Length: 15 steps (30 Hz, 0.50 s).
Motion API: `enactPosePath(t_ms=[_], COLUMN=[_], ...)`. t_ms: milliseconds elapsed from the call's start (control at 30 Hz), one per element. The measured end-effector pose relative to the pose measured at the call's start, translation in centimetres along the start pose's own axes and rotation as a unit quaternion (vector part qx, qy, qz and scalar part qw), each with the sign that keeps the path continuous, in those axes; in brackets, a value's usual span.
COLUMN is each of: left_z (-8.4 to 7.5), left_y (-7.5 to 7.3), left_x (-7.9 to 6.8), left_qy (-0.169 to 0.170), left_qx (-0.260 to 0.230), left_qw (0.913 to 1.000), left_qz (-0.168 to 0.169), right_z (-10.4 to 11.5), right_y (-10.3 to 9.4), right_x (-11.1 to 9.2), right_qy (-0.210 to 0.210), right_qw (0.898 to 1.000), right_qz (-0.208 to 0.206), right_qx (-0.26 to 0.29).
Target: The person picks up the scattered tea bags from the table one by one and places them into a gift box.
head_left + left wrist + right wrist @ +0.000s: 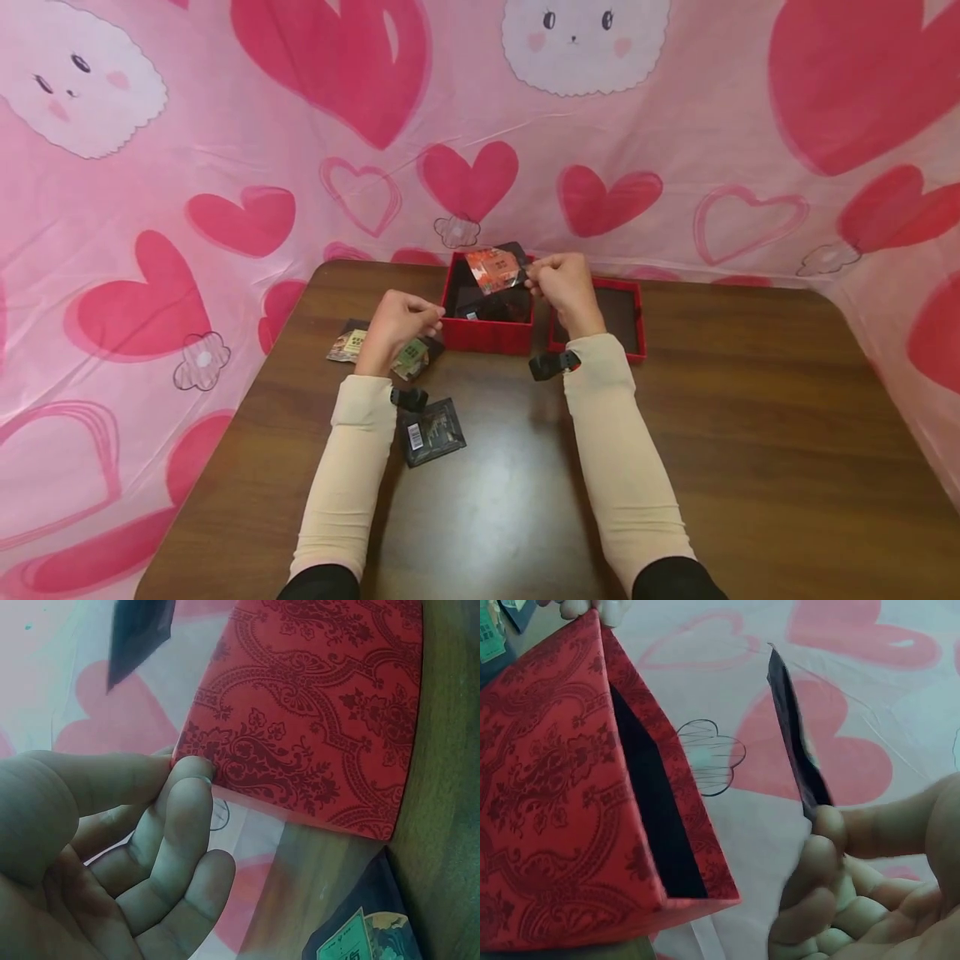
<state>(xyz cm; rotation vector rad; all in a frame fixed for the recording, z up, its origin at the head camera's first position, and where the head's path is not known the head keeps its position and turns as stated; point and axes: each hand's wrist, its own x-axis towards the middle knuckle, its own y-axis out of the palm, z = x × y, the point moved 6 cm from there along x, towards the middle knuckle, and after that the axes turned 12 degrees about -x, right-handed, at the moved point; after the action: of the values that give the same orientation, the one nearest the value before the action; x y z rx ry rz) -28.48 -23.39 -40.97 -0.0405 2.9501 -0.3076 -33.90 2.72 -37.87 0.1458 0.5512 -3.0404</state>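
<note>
Your right hand [564, 285] pinches an orange packet [497, 268] over the open red box [487, 337]; your left hand [400, 323] pinches that box's near-left top corner. Yellow packet [351, 342] and green packet [412, 355] lie left on the tabletop [750, 433], barcoded black packet [437, 432] nearer you, shallow red tray [640, 318] right.

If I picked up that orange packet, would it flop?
The orange packet is probably light, since the right hand pinches just its end. It seems fairly stiff: it sticks out nearly straight. Its shiny surface might feel slippery.

Pale glare on the tabletop [510, 492]
</note>
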Motion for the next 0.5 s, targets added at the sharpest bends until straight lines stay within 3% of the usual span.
enactPosePath(t_ms=[200,500], left_z=[0.1,-0.1], left_y=[0.1,0.1], left_x=[0.0,0.1], left_qy=[-0.005,0.007], left_qx=[-0.004,-0.002], left_qw=[1.0,1.0], left_qz=[-0.007,0.001], right_z=[-1.3,-1.5], right_y=[0.2,-0.6], right_x=[-0.2,-0.5], right_qy=[0.014,0.01], right_qw=[0.998,0.998], right_qz=[0.043,0.032], right_qx=[-0.044,-0.051])
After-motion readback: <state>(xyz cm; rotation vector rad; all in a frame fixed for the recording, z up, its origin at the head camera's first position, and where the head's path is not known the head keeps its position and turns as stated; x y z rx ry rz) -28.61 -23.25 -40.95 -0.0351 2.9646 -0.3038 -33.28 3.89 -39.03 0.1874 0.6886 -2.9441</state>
